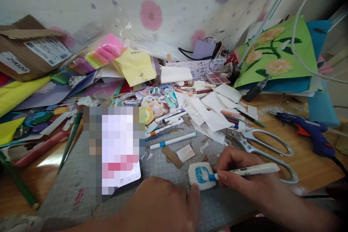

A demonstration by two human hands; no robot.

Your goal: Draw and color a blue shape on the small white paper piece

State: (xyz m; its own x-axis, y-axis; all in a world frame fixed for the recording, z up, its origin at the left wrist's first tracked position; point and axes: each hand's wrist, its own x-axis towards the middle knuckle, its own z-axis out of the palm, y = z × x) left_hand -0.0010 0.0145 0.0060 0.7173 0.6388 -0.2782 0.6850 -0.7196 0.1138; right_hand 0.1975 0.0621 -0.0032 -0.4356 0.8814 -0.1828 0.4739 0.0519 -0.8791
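My right hand (244, 181) pinches a white marker (252, 169) with a blue end, its tip touching a small white piece of paper (193, 175) with uneven edges. A blue, roughly ring-shaped patch of ink is drawn on that piece. My left hand (163, 203) is curled, with the thumb pressing the lower edge of the piece against the grey cutting mat (163, 168). Its other fingers are mostly hidden beneath the hand. A capped white-and-blue marker (174, 140) lies on the mat just beyond. Left of my left hand is a phone (133, 175), mostly pixelated.
Silver scissors (268, 148) lie right of the mat, near a blue glue gun (307, 127). Paper scraps (209, 108), markers and tape rolls (154, 107) crowd the back. A cardboard box (29, 50) stands far left, and a green flower picture (280, 54) far right.
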